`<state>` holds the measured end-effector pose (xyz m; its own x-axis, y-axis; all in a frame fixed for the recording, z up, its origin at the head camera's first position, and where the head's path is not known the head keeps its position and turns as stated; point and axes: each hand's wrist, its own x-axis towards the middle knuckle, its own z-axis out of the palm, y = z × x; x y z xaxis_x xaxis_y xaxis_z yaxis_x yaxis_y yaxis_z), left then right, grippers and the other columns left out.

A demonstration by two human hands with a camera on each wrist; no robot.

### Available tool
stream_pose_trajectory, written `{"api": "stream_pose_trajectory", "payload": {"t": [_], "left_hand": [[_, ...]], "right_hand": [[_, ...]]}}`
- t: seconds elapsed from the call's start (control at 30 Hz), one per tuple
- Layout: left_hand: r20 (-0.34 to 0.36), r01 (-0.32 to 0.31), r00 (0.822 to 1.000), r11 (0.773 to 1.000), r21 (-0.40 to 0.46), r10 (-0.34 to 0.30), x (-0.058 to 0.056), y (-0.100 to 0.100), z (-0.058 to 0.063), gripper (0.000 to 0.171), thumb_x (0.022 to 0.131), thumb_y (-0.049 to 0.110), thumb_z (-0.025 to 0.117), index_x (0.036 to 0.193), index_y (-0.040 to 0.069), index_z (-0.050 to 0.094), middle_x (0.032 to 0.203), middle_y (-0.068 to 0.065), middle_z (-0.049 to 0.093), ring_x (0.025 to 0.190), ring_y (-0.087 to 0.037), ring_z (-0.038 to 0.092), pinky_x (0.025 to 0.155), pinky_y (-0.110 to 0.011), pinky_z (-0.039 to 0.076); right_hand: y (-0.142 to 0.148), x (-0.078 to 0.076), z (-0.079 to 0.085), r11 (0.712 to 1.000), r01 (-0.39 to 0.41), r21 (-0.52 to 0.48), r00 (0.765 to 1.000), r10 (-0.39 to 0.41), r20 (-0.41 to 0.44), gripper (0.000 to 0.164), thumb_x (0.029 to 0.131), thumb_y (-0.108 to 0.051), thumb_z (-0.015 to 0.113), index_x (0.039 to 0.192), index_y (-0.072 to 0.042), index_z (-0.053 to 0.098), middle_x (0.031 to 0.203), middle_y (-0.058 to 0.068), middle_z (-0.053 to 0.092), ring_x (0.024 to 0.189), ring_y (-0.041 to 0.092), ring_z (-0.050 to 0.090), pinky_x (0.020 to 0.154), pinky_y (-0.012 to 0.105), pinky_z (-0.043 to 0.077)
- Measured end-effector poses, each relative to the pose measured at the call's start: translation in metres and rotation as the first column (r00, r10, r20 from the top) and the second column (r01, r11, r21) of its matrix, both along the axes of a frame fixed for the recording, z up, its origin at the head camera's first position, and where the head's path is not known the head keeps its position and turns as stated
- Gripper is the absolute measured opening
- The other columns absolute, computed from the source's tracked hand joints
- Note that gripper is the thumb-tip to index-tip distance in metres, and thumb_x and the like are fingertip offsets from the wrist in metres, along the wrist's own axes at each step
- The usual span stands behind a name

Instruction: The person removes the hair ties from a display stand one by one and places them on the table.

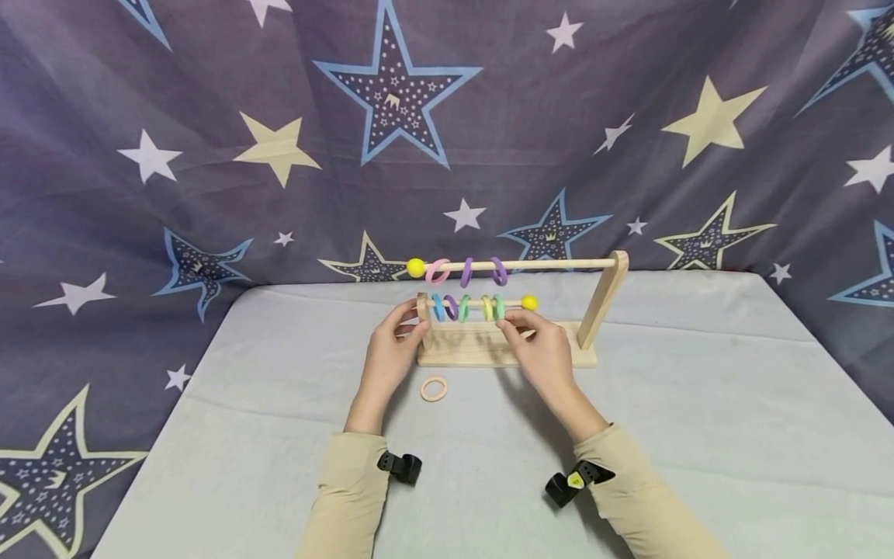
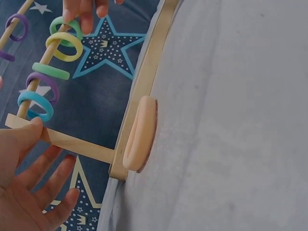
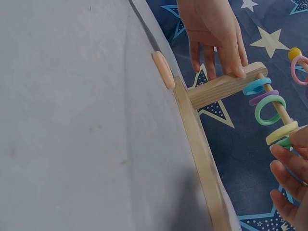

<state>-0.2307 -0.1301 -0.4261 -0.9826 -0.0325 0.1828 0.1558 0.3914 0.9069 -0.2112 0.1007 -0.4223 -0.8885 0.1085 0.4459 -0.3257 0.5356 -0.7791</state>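
A wooden ring stand [image 1: 454, 355] has two rods, both carrying rings. My left hand [image 1: 393, 349] grips its short left post [image 2: 79, 146] near the top, thumb on the near side. With thumb and fingertips my right hand [image 1: 547, 351] pinches a green ring [image 1: 499, 307] on the lower rod, close to the yellow end ball [image 1: 529, 302]. Left of that ring on the same rod hang a yellow ring [image 2: 65, 55], another green ring [image 3: 260, 113], a purple ring [image 1: 452, 308] and a blue ring [image 1: 438, 308]. In the right wrist view, fingers partly cover the pinched ring.
A pink ring [image 1: 437, 272] and two purple rings [image 1: 499, 272] hang on the upper rod [image 1: 559, 265], which joins the tall right post [image 1: 604, 299]. One plain wooden ring [image 1: 434, 389] lies on the grey-covered table [image 1: 244, 435] before the stand. Star-patterned cloth [image 1: 489, 178] rises behind.
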Motion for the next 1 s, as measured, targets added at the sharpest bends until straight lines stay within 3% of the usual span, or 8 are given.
{"api": "stream_pose_trajectory", "payload": {"t": [0.27, 1.0], "left_hand": [[-0.001, 0.002, 1.000, 1.000, -0.001, -0.002, -0.001, 0.000, 0.001, 0.046, 0.096, 0.023, 0.067, 0.140, 0.011, 0.056, 0.127, -0.013, 0.065, 0.106, -0.029, 0.065, 0.094, -0.044, 0.051], [-0.004, 0.004, 1.000, 1.000, -0.008, -0.004, 0.001, 0.000, 0.001, 0.046, 0.096, 0.023, 0.067, 0.139, 0.011, 0.056, 0.127, -0.014, 0.064, 0.106, -0.029, 0.065, 0.093, -0.044, 0.050]], "right_hand": [[0.007, 0.001, 0.002, 1.000, 0.002, -0.011, 1.000, -0.002, -0.008, 0.019, 0.090, -0.015, 0.075, 0.102, -0.001, 0.076, 0.097, 0.013, 0.074, 0.082, 0.026, 0.069, 0.073, 0.047, 0.055], [0.022, 0.003, 0.009, 0.999, 0.020, -0.036, 0.999, -0.021, -0.030, 0.016, 0.088, -0.014, 0.077, 0.098, -0.002, 0.077, 0.093, 0.011, 0.075, 0.081, 0.024, 0.068, 0.072, 0.043, 0.055]]}}
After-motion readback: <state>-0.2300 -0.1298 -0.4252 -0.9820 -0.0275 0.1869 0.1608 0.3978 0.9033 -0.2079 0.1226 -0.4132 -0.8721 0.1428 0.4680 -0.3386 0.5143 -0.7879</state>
